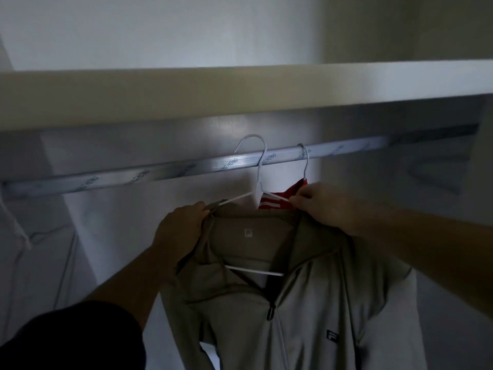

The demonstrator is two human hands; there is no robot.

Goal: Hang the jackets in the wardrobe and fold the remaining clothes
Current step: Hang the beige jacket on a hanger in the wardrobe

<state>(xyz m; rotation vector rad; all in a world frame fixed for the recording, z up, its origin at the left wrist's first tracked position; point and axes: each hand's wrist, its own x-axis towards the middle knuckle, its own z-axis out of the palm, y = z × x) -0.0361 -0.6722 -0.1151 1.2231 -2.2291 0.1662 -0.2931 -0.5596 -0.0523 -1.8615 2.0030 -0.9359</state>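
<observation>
I see the grey jacket on a white hanger, just below the rail of the wardrobe. The left hand holds the left side of the collar, below the rail; its fingers are curled and pressed together around the cloth and the end of the hanger arm. The right hand is at the other side of the collar, also below the rail. Its fingertips pinch the thin white wire of the hanger where it meets the collar. So the collar lies between the two hands, and both hands touch it.

The jacket hangs down from the hanger with its long axis vertical, the collar up toward the rail and the body going down out of the picture. The front faces me; the zipper is closed up to the chest and the collar above it is open, so I can see the small label inside. A small logo is on the chest, to the right of the zipper.

The hook of the hanger rises above the rail; I cannot tell if it already rests on the rail. Just to the right along the rail a second hanger hangs with a red garment, behind the grey jacket and touching the right hand. A shelf runs above the rail.
</observation>
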